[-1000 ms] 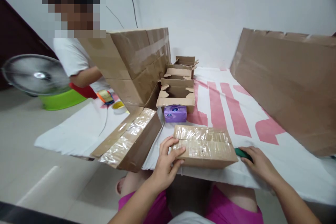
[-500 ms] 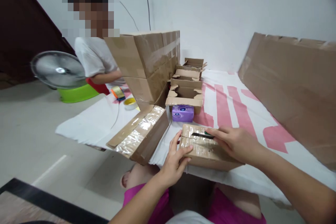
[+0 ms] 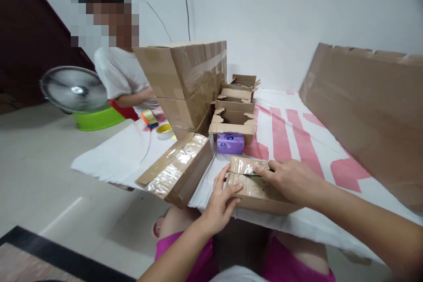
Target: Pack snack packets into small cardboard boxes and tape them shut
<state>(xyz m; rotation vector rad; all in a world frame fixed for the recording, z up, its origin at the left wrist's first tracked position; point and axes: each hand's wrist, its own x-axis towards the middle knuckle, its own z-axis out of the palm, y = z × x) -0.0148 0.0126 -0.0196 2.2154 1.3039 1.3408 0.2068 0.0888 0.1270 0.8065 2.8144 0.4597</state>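
A small taped cardboard box [image 3: 254,187] lies in front of me at the table's near edge, a dark slit running along its taped top seam. My left hand [image 3: 221,205] grips its left end, thumb on the top and other fingers around the corner. My right hand [image 3: 292,178] is closed on a utility knife [image 3: 255,170] over the seam. Only a bit of green and a dark sliver of the knife show; the blade is mostly hidden at the slit. Just behind the box sits a purple packet [image 3: 230,144].
Opened cardboard boxes [image 3: 232,128] line up behind the packet. Left of them rises a stack of taped boxes [image 3: 194,70], with a long taped box [image 3: 180,163] in front. A large cardboard panel [image 3: 366,110] stands right. Tape rolls [image 3: 164,130] lie left, near another person [image 3: 119,72].
My right hand has slid slightly left along the seam with the utility knife, and the dark blade that showed before is now mostly out of sight. My left hand stays put.
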